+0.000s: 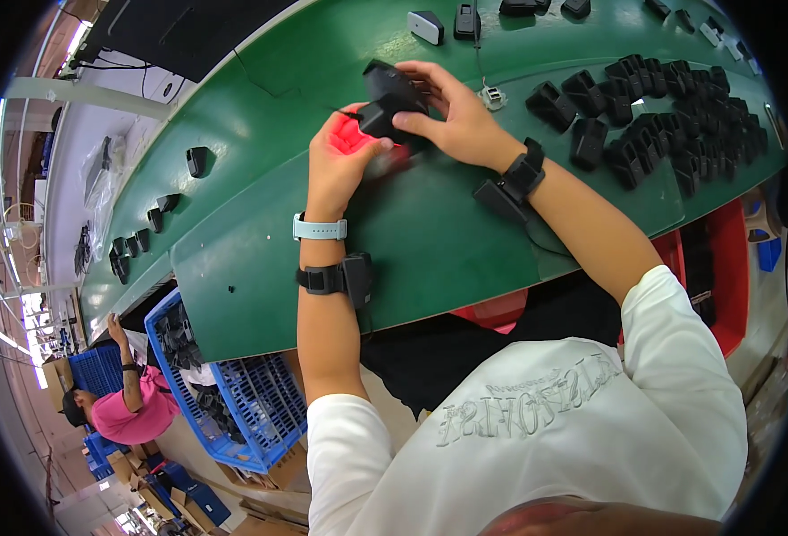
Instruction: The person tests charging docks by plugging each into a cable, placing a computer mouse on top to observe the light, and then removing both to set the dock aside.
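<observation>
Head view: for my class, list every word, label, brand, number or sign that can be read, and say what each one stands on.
White shirt: raised lettering across the chest, which I won't copy out.
Black device in the right hand: no marking I can read.
Black devices on the right of the table: any markings too small to read.
Blue crate: no readable label.

I see, on my feed, a green surface (430,268); blue plastic crate (273,406) below its L end; red bin (730,286) below the R end. Clear plastic bag (101,192) at far L, nr the surface's edge. In the bg, lower L: co-worker (130,418) w/ pink top + dark cap, 1 arm raised; cardboard boxes (126,469) nearby.
</observation>
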